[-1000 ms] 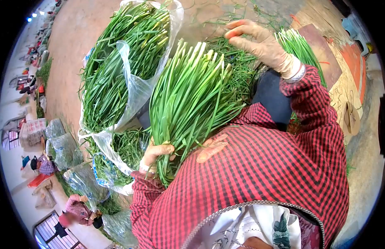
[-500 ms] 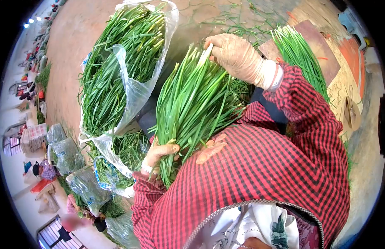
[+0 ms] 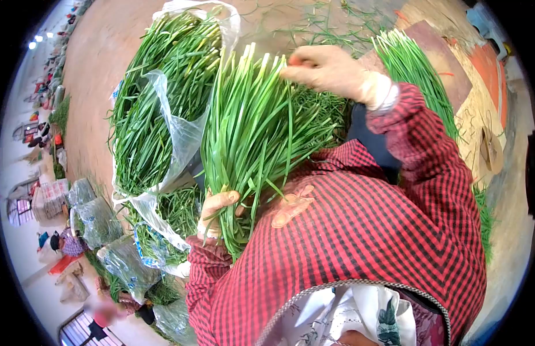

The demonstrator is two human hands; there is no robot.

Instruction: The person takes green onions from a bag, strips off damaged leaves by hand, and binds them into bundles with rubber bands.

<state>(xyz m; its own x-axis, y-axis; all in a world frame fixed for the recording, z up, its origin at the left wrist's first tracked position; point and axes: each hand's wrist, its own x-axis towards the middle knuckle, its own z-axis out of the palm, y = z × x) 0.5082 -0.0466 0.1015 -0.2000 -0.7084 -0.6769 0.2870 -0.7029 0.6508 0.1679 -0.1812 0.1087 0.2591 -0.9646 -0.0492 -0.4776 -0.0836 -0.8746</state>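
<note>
My left hand [image 3: 219,210], in a pale glove, is wrapped round the lower leafy end of a bunch of garlic chives [image 3: 244,127]. The pale cut ends of this bunch point up and away from me, fanned out. At the upper right of the bunch is my right hand [image 3: 328,72], gloved too, with thumb and fingers pinched together. A single chive stalk [image 3: 290,109] runs up to those fingertips; the exact contact is blurred.
To the left, an open plastic bag [image 3: 184,130] holds many chives. A neat chive bundle [image 3: 414,75] lies on a brown board [image 3: 443,57] at the right. Loose leaves litter the floor [image 3: 267,23]. Wrapped bundles [image 3: 126,265] and people line the far left.
The bunch has swung slightly left and its pale ends are more spread. My right hand has moved from a white stalk end to the right edge of the bunch, slightly lower.
</note>
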